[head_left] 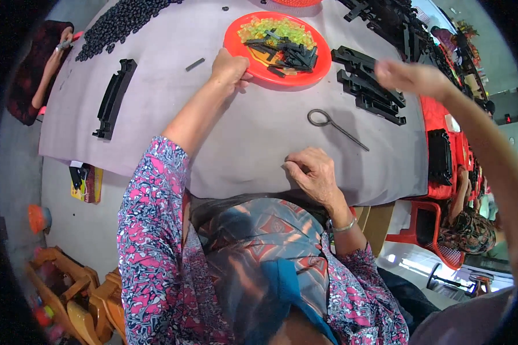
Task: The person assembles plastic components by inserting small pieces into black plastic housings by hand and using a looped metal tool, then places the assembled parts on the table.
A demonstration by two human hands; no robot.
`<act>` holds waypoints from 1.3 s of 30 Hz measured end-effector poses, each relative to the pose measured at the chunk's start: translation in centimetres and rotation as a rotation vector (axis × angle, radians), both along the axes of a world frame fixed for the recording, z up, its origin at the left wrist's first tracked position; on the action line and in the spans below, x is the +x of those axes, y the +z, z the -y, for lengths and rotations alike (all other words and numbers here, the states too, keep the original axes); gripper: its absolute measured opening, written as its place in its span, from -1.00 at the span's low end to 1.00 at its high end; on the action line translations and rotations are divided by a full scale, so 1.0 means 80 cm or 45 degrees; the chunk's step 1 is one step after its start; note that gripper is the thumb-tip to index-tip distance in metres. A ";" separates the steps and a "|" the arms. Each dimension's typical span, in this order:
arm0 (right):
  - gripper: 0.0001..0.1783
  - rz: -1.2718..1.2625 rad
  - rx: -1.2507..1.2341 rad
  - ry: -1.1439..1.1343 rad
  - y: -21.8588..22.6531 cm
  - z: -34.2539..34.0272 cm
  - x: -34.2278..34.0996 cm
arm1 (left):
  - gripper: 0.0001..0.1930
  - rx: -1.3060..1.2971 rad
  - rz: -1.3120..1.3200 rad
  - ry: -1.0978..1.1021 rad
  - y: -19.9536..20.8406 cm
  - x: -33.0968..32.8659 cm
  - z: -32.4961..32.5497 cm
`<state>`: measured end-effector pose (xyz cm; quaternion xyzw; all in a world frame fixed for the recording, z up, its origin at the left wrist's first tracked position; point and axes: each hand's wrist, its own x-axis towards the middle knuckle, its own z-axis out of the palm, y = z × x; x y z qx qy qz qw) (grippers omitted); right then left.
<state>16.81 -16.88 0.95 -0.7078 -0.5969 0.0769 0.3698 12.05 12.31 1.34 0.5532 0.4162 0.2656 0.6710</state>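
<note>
My left hand (231, 71) is closed at the left rim of a red plate (323, 68), its fingers curled against the edge. On the plate lie small yellow-green translucent pieces (259, 29) and a heap of short black strips (296, 56). My right hand (315, 174) rests near the front edge of the table, loosely curled, with nothing visible between thumb and forefinger. Above it on the cloth lies a metal rod with a ring at one end (338, 129). One loose dark strip (195, 64) sits left of my left hand.
Long black plastic parts lie at left (114, 99) and stacked at right (368, 86). Another person's blurred hand (414, 77) reaches over the right stack. Black pellets (124, 26) are spread at the far left. A red plastic chair (431, 236) stands at right, wooden furniture (77, 293) at lower left.
</note>
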 end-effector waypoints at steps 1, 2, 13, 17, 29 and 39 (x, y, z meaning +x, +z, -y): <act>-0.89 -0.019 0.002 0.003 -0.002 0.001 0.000 | -0.81 0.035 -0.066 -0.059 0.002 0.000 -0.010; -0.89 -0.032 0.004 0.002 -0.001 0.001 0.000 | -0.81 0.036 -0.078 -0.059 0.003 0.001 -0.017; -0.91 0.020 0.016 0.026 0.004 -0.001 0.003 | -0.90 0.339 -0.539 -0.347 0.013 0.024 -0.107; -0.90 0.000 0.037 0.026 0.003 0.002 -0.003 | -0.81 0.471 -0.795 -0.508 0.023 0.039 -0.135; -0.89 0.023 0.038 0.011 0.004 0.000 0.003 | -0.43 1.054 -0.578 0.179 -0.005 -0.015 0.005; -0.87 -0.020 0.000 0.006 0.005 0.002 -0.003 | -0.40 0.135 -0.089 0.009 -0.022 0.016 -0.008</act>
